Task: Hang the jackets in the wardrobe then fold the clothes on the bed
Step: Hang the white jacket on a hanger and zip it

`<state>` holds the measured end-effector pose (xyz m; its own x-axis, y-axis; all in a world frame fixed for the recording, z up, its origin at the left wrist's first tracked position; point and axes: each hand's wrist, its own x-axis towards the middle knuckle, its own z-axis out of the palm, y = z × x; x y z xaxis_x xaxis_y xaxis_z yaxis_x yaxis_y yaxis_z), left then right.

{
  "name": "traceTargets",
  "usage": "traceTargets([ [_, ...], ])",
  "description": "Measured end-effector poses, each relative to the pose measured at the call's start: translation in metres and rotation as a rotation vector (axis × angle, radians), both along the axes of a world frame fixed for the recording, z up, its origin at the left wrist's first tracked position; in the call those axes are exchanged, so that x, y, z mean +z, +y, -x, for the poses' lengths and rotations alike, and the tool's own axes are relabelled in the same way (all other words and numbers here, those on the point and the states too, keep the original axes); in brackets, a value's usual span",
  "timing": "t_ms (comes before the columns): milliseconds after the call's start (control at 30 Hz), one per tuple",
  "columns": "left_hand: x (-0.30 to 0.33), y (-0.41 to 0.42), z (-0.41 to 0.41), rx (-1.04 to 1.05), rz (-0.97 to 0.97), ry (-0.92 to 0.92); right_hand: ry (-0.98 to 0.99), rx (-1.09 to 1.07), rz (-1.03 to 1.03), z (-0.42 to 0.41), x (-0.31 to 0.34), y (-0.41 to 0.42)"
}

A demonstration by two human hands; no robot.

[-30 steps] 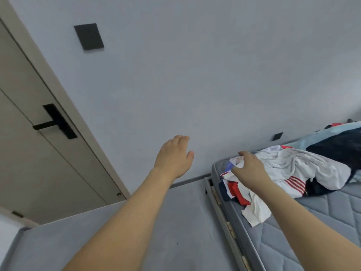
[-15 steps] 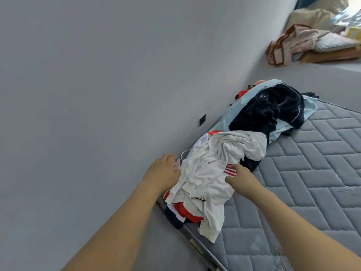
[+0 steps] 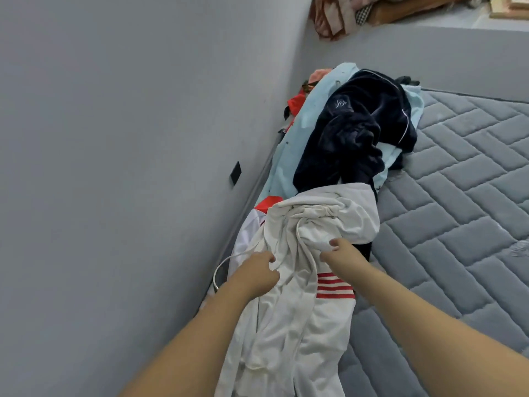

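Observation:
A white jacket (image 3: 320,224) with red stripes on one cuff lies crumpled at the near end of a clothes pile along the wall side of the bed (image 3: 458,196). My left hand (image 3: 257,275) pinches its fabric at the left. A little to the right, my right hand (image 3: 340,253) grips a fold just above the striped cuff. Behind the jacket lie a dark navy velvet garment (image 3: 352,133), a light blue garment (image 3: 315,110) and some red cloth (image 3: 294,103). A white cord (image 3: 221,267) loops out beside my left hand.
The grey wall (image 3: 128,138) runs close along the left of the pile, with a small black plate (image 3: 236,172) on it. A grey quilted mattress spreads to the right. More bedding and pillows (image 3: 357,12) are heaped on a ledge at the top.
My view has swung from the door and wall down onto the bed. Both hands have moved onto the white jacket and closed on its fabric, and the pile now looks closer.

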<state>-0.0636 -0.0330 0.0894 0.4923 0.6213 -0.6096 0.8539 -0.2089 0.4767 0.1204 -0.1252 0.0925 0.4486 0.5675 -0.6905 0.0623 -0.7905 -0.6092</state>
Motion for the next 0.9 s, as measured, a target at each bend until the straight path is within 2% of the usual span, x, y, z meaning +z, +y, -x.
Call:
traceTargets([
  [133,-0.095,0.055,-0.041,0.072,0.001,-0.019,-0.061,-0.055,0.020,-0.014,-0.089,0.049],
  [267,-0.154,0.087,-0.057,0.176,-0.029,-0.125,-0.343,0.043,0.129,-0.008,-0.144,0.081],
  [367,-0.176,0.106,-0.064,0.270,-0.059,-0.141,-0.534,0.184,0.254,-0.010,-0.160,0.089],
  [433,-0.178,0.114,-0.066,0.319,-0.004,-0.209,-0.693,0.234,0.240,-0.016,-0.161,0.092],
  [500,-0.178,0.118,-0.068,0.359,0.048,-0.271,-0.769,0.235,0.184,-0.022,-0.158,0.093],
  [600,-0.162,0.115,-0.060,0.401,-0.054,-0.341,-0.635,0.025,-0.005,-0.028,-0.142,0.086],
  [733,-0.108,0.093,-0.061,0.518,0.148,-0.444,-0.309,-0.377,-0.132,-0.040,-0.102,0.058],
  [833,-0.054,0.073,-0.070,0.569,0.239,-0.444,-0.182,-0.474,-0.157,-0.045,-0.058,0.030],
  [900,-0.014,0.053,-0.073,0.530,0.284,-0.446,-0.136,-0.486,-0.145,-0.047,-0.024,0.009],
])
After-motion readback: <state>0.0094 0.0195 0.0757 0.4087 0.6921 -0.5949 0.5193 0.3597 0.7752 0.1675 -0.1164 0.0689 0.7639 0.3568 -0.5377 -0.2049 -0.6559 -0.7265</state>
